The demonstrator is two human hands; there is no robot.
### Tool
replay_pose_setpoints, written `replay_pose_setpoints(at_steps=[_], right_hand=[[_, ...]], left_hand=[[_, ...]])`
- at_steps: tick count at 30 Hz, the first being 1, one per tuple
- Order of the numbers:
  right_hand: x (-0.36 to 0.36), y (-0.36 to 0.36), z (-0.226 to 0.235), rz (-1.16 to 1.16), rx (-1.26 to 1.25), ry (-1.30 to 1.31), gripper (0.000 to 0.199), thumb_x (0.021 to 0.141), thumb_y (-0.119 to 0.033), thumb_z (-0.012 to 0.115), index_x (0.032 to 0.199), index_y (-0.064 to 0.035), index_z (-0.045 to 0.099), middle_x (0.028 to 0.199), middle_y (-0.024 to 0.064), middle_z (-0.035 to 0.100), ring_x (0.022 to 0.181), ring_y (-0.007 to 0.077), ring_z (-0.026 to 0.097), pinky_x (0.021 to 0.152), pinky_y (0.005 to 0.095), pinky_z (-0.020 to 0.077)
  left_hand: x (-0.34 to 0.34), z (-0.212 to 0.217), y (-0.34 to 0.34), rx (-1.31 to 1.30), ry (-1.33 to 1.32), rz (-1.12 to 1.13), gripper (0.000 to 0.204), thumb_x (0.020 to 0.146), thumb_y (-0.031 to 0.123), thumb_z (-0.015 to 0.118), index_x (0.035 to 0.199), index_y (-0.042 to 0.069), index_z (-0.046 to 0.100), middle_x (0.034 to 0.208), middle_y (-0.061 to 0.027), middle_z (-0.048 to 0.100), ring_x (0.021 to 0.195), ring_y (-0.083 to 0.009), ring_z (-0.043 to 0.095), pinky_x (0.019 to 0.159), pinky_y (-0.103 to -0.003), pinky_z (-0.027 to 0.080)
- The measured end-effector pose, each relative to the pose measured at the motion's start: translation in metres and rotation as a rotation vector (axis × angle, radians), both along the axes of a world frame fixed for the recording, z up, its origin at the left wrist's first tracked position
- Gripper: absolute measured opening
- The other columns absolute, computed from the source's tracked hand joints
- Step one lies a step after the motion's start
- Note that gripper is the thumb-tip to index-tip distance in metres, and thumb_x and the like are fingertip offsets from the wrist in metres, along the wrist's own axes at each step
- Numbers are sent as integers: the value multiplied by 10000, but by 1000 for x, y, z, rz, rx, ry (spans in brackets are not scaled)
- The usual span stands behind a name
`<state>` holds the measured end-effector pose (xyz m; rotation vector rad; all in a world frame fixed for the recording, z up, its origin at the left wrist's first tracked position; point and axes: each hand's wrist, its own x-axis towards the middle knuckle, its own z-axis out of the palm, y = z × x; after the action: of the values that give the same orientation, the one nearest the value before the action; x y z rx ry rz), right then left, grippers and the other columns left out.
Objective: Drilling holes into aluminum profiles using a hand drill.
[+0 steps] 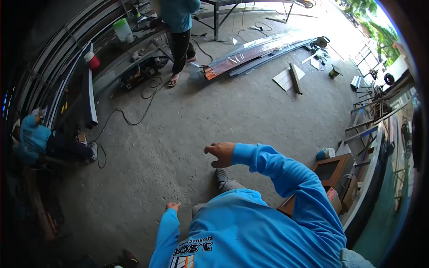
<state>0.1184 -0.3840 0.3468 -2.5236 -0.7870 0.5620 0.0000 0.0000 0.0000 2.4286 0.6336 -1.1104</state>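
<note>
My right hand (221, 154) reaches out in front of my body over the grey concrete floor (187, 120). Its fingers are loosely bent with the thumb apart, and it holds nothing. Low at my left side hangs my left hand (173, 206), seen small from above; most of its fingers are hidden, so I cannot tell whether it is open or closed. No object touches either hand. Both arms wear bright blue sleeves. Just past my right hand, my foot in a dark shoe (220, 177) shows on the floor.
Plastic-wrapped long profiles (250, 56) lie ahead. A person in blue (178, 18) stands at a workbench; another (38, 138) sits at left. A black cable (129, 121) snakes across the floor. At right are a wood-framed panel (333, 172), a blue-and-white container (325, 154) and metal frames.
</note>
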Motion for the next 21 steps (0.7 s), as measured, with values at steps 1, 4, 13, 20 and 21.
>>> replay_pose_setpoints(at_steps=[1,4,13,20,21], right_hand=[[8,-13,34,-46,-61,43,520,714,-174,677,1188,-41,512,1122,207,580,983,378,622,776,451,537],[45,0,126,133,217,-369,535,729,-153,657,1214,-14,480,1072,194,557,960,347,589,846,453,495],[116,-16,250,315,131,-915,198,812,-228,579,918,-86,668,891,79,665,847,249,646,722,391,495],[337,-274,82,-39,435,-463,445,758,-166,652,1171,-46,535,970,166,581,924,346,596,782,449,500],[363,-326,45,-199,404,-404,466,771,-158,670,1199,-41,526,1072,169,594,991,331,608,828,439,509]], left_hand=[[23,-7,1,-3,17,173,473,824,346,726,1216,126,578,1184,-151,605,1011,-272,616,851,-457,538],[84,-27,-19,-159,-43,387,358,866,300,688,1139,81,611,1157,-149,614,957,-269,618,818,-413,537],[240,-75,-229,-516,-109,134,280,816,216,746,957,4,629,832,-73,664,693,-169,617,591,-308,514],[432,-84,-338,-382,-5,66,343,780,244,776,969,-2,628,828,-112,678,652,-194,629,611,-349,533],[462,-81,-353,-318,51,125,344,777,244,778,967,-1,629,815,-118,679,635,-202,629,611,-354,533]])
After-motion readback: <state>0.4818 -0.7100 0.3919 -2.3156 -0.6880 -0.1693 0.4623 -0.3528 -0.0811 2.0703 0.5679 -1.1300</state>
